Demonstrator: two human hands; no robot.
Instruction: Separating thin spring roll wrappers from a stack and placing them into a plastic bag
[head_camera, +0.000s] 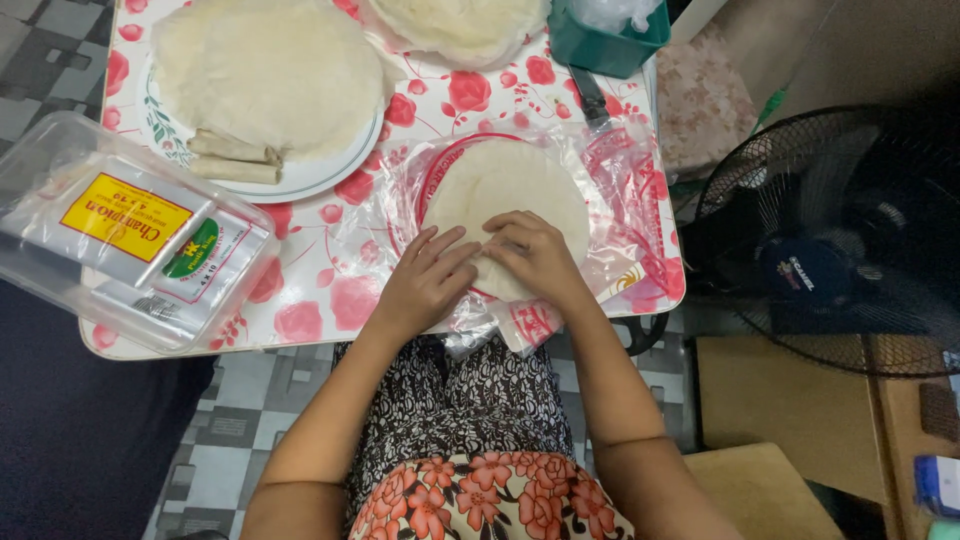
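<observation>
Round, pale, thin wrapper sheet (505, 195) lies flat on a red-rimmed plate covered in clear plastic film (610, 190), near the front edge of the low rose-patterned table (330, 270). Both hands rest on the sheet's near edge, side by side and touching. The left hand (428, 282) lies palm down with fingers spread loosely, grasping nothing. The right hand (530, 255) has its fingers curled down onto the edge of the sheet; whether it pinches the sheet I cannot tell. To the left, a floral white plate (300, 180) carries a stack of the same pale sheets (265, 70) and two slim finished rolls (232, 158). A clear plastic lidded box (60, 160) holding packets sits on the table's left corner. A teal plastic tub (605, 45) stands at the far edge.
</observation>
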